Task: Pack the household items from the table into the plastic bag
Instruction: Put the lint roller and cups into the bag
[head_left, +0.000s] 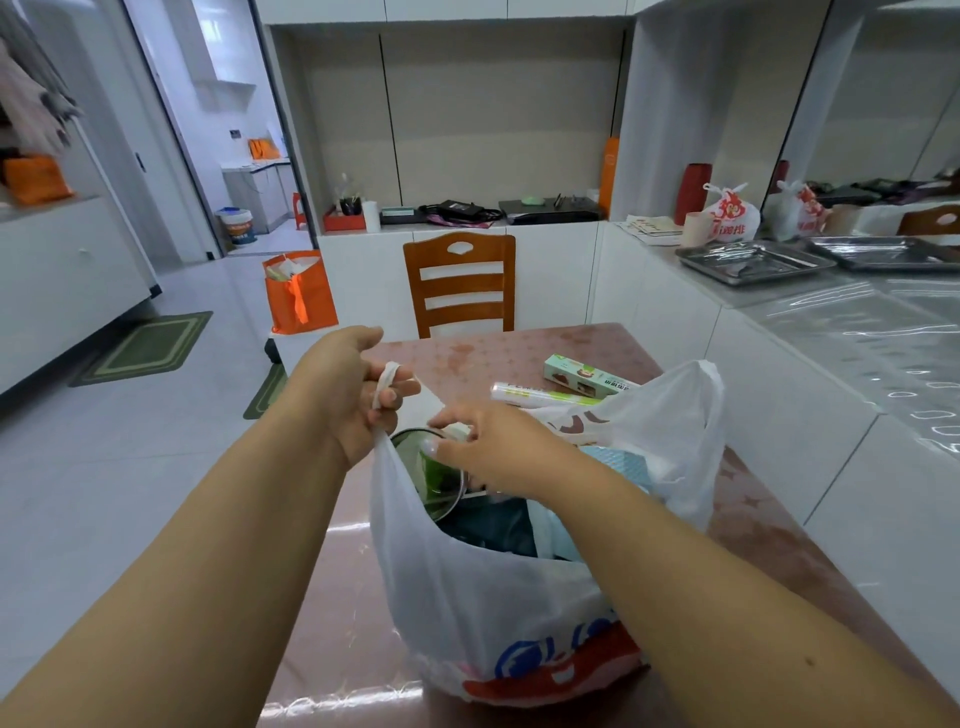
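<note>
A white plastic bag (467, 597) with a blue and red print stands open on the pink table (498, 348). My left hand (348, 395) is shut on the bag's left handle and holds it up. My right hand (493, 447) grips a glass lid with a metal rim (431, 478), which sits tilted inside the bag's mouth. Dark and light blue items lie deeper in the bag. Behind the bag, on the table, lie a green and white box (582, 375) and a white roll (540, 396).
A wooden chair (460, 283) stands at the table's far side. An orange bag (298, 293) sits on a low surface to the left. At the right, a counter covered in clear film carries metal trays (753, 262), a tied bag (730, 213) and a red cylinder (692, 192).
</note>
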